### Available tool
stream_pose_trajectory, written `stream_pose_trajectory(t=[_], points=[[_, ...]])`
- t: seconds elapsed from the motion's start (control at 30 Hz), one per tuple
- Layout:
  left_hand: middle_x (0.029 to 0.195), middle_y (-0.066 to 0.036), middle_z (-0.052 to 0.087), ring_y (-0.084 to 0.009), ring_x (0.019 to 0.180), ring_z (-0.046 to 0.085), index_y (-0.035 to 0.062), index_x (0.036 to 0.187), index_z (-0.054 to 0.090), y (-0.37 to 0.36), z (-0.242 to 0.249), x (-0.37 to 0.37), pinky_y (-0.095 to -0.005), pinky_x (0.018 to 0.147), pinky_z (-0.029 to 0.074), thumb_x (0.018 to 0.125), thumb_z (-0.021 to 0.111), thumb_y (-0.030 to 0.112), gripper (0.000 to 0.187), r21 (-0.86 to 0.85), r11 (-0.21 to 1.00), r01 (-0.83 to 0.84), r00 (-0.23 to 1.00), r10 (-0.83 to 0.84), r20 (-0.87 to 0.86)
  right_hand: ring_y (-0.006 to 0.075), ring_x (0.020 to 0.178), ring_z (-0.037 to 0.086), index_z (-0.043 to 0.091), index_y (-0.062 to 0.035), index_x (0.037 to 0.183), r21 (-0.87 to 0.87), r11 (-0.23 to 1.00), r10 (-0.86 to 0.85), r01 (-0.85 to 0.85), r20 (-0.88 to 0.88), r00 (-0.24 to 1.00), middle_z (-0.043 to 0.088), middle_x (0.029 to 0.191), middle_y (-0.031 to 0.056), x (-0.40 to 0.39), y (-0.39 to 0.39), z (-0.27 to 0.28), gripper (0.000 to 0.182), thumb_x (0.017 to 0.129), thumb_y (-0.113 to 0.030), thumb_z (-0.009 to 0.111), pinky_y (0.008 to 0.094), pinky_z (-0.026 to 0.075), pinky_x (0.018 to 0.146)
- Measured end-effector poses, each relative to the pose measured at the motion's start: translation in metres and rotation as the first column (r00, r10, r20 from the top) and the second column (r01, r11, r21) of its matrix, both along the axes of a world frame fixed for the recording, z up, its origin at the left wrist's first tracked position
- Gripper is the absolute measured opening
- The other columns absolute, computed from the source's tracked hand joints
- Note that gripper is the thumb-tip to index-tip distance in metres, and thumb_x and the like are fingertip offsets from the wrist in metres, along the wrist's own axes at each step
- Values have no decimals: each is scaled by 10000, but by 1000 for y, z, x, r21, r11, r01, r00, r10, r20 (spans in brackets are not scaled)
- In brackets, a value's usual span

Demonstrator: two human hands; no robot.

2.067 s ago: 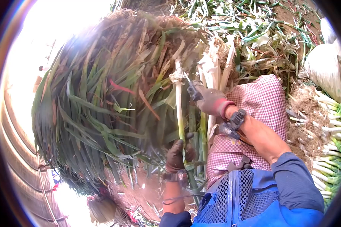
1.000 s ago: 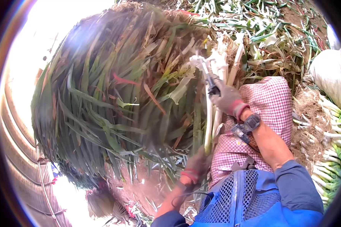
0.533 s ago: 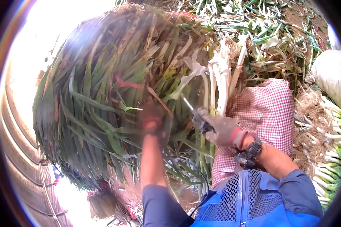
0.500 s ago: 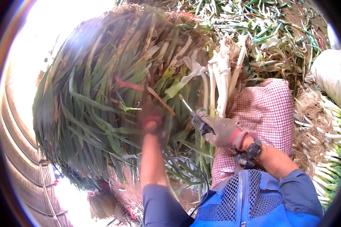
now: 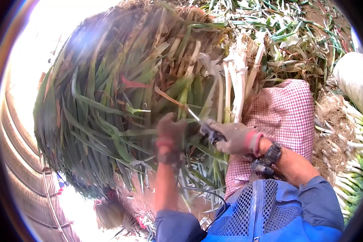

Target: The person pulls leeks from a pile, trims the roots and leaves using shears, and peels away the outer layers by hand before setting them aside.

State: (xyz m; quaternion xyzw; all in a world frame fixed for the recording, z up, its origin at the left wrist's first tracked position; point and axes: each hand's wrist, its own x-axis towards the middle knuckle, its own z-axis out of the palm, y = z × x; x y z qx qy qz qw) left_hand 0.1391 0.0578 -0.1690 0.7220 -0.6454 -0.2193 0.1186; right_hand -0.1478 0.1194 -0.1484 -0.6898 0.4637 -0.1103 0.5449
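Observation:
In my gloved right hand [image 5: 234, 138] is an air blow gun [image 5: 209, 132] with a dark body and a thin metal nozzle pointing up and left. My gloved left hand [image 5: 170, 131] is over the green leaves, just left of the nozzle tip; motion blurs its fingers, so their grip cannot be made out. A large heap of long green onions [image 5: 105, 101] fills the left and middle, leaves hanging toward me. Several pale onion stalks [image 5: 238, 88] stand out beyond my right hand, with roots at their far ends. A red strip [image 5: 134, 83] lies among the leaves.
A red-and-white checked cloth bundle [image 5: 284, 117] lies right of my right hand. Trimmed onions [image 5: 353, 169] with roots line the far right, below a white sack [image 5: 353, 76]. Loose leaf scraps [image 5: 266, 20] cover the ground behind. A dark hose [image 5: 205, 193] curves near my body.
My left hand has drawn back toward me and slightly right. The blow gun has shifted slightly left and down, still in my right hand. Leaves near the nozzle have moved.

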Motion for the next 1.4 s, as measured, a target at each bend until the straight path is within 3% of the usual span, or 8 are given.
stream_pose_trajectory(t=[0.13,0.2,0.37,0.6,0.8,0.87,1.1,1.4], points=[[798,-35,735,-103,693,600,-44,901,783,3,-12,-16,-291,645,493,858,781,148,196,184,970,-159,854,229,-467,419,985,743,308,-117,1692,25,999,-28,30,-99,995,740,1097,255,6,-11,-2,855,937,-298,665,497,579,934],[830,-38,745,-98,710,614,-54,963,786,2,-12,-13,-279,655,492,884,789,160,228,210,969,-130,895,206,-395,435,994,740,326,-102,1681,-236,951,-212,201,-19,977,746,1094,252,6,-13,-36,848,937,-320,670,499,580,932],[906,-29,764,-94,774,652,-50,1099,770,1,-56,-6,-256,718,525,901,817,125,269,49,991,-124,888,132,-440,452,1104,716,341,-94,1671,-28,1000,5,-8,-98,995,741,1172,275,1,0,-14,823,944,-317,656,519,543,1007],[920,-27,770,-97,792,656,-25,1087,774,11,-60,-2,-264,746,537,922,802,100,208,-27,968,-248,889,216,-404,452,1082,723,279,-109,1698,-33,992,112,-118,-136,984,739,1186,277,7,13,-20,845,958,-307,633,523,554,990],[888,-74,778,-178,757,695,27,1066,788,0,-49,2,-322,747,558,921,819,170,206,-254,928,-272,960,244,-138,278,838,725,313,-113,1683,-24,998,-60,57,-173,983,726,986,153,18,-48,-23,780,973,-177,630,401,605,782],[947,-142,774,-316,852,741,58,1089,782,6,-46,2,-409,798,582,908,822,212,241,-593,795,126,914,139,381,378,1005,756,266,-161,1697,-55,989,-145,135,-271,952,758,1087,208,16,-73,-18,795,972,-195,589,484,596,939],[1116,-181,752,-402,960,738,92,1220,731,45,-63,-63,-501,824,592,828,858,404,516,-282,955,92,943,8,333,408,1083,742,380,-125,1640,-189,942,-324,278,-297,898,755,1171,246,12,-137,-33,732,952,-235,605,498,571,972],[1006,-211,790,-386,911,771,32,1167,754,3,-70,-48,-452,822,603,794,835,280,455,-51,997,-52,986,60,155,402,1016,749,370,-100,1649,-127,936,-350,328,-239,906,763,1119,241,5,-104,-29,745,966,-252,627,480,586,938]])
